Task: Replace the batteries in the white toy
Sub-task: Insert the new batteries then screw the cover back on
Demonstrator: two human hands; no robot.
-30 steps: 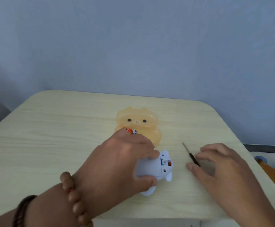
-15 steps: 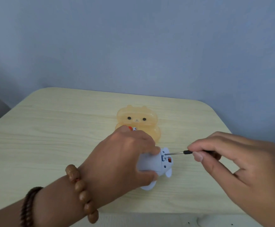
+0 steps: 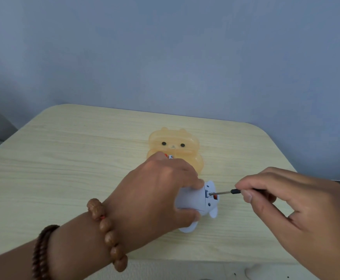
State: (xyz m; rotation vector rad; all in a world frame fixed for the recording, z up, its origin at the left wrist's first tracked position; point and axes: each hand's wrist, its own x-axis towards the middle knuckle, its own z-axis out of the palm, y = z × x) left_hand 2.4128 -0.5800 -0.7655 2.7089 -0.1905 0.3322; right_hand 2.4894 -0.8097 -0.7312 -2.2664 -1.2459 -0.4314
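Now the left hand (image 3: 159, 190) is clamped over the white toy (image 3: 197, 201), pinning it on its side near the front edge of the table (image 3: 64, 158). The right hand (image 3: 286, 201) pinches a slim screwdriver (image 3: 225, 192), fingers closed on its handle. The shaft lies nearly level, pointing left, its tip meeting the toy's exposed end by a small red part. So the tool's long axis runs straight into that end, and the right hand does the work. Just behind sits an orange bear-shaped case (image 3: 175, 146) with batteries (image 3: 170, 156) peeking out.

Left table (image 3: 53, 168) lies open; orange case (image 3: 174, 146) crowds, perhaps touches, white toy (image 3: 193, 201).
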